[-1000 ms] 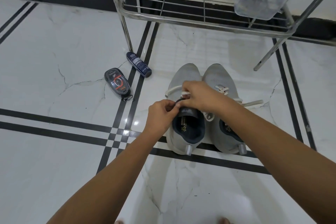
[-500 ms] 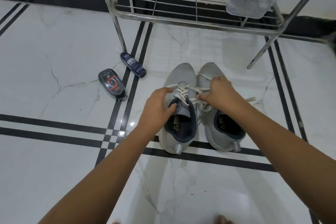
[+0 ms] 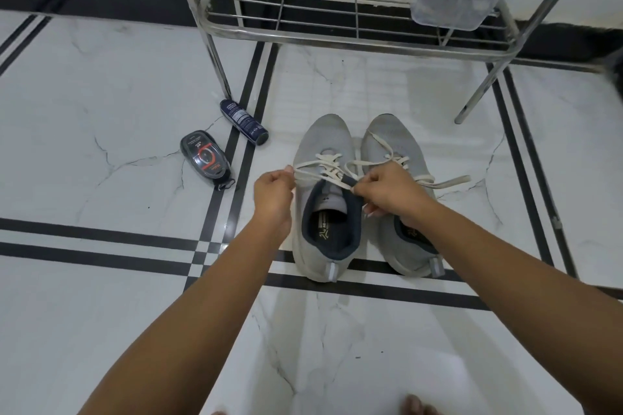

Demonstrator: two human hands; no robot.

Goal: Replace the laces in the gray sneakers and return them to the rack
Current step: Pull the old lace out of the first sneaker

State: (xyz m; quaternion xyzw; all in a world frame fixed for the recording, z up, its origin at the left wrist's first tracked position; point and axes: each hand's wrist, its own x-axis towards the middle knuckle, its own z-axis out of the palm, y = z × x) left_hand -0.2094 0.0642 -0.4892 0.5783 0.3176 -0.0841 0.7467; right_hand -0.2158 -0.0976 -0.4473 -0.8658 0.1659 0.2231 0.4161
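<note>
Left hand [image 3: 274, 194] pinched one end of the cream flat lace [image 3: 328, 158] and right hand [image 3: 387, 194] pinched the other, over the left gray knit sneaker [image 3: 320, 138] on the floor before the steel wire rack [image 3: 303, 35]. It needed even tension, then the knot.

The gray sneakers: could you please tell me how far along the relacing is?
Done: cream laces run through the left gray mesh sneaker and the right gray mesh sneaker. In hand: the left hand and right hand pinch the left sneaker's lace, untied. Left: the right sneaker's lace trails loose on the white marble floor, and both shoes stand before the steel wire rack, not on it.
</note>
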